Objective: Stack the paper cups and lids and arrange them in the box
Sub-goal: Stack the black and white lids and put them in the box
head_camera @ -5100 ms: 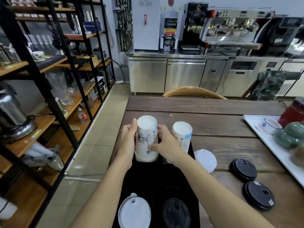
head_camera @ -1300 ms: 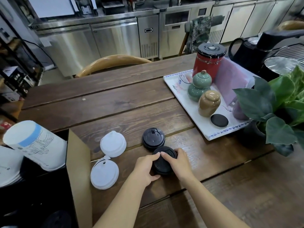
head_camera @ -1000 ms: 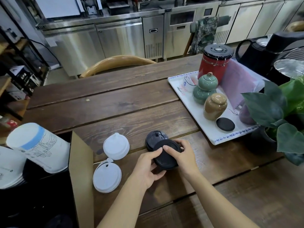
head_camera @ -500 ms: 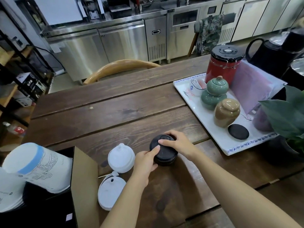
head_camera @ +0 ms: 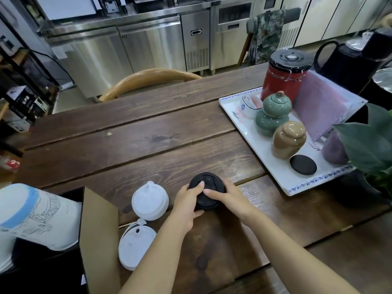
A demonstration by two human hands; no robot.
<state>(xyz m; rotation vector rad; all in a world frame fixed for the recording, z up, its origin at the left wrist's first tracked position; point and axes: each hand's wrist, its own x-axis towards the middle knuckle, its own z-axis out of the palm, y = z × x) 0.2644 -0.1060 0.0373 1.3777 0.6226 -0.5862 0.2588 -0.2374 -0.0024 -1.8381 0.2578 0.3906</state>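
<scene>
Two black lids [head_camera: 209,184] sit stacked on the wooden table, one on top of the other. My left hand [head_camera: 187,203] grips the stack from the left with its thumb on top. My right hand [head_camera: 228,197] holds it from the right, fingers pressing on the top lid. Two white lids lie to the left: one [head_camera: 150,201] beside my left hand, another [head_camera: 135,245] nearer me. The cardboard box [head_camera: 99,240] stands at the lower left with its flap up. Stacked printed paper cups [head_camera: 36,217] lean inside it.
A white tray [head_camera: 275,160] at the right carries a red canister [head_camera: 285,75], green [head_camera: 272,114] and brown [head_camera: 289,140] ceramic jars and a black coaster [head_camera: 303,165]. A leafy plant [head_camera: 369,145] stands at the right edge. A wooden chair back [head_camera: 148,78] rises behind the table.
Both hands lifted one black lid and set it onto the other black lid; they now press the stack together. Earlier, the hands were stacking cups in the box.
</scene>
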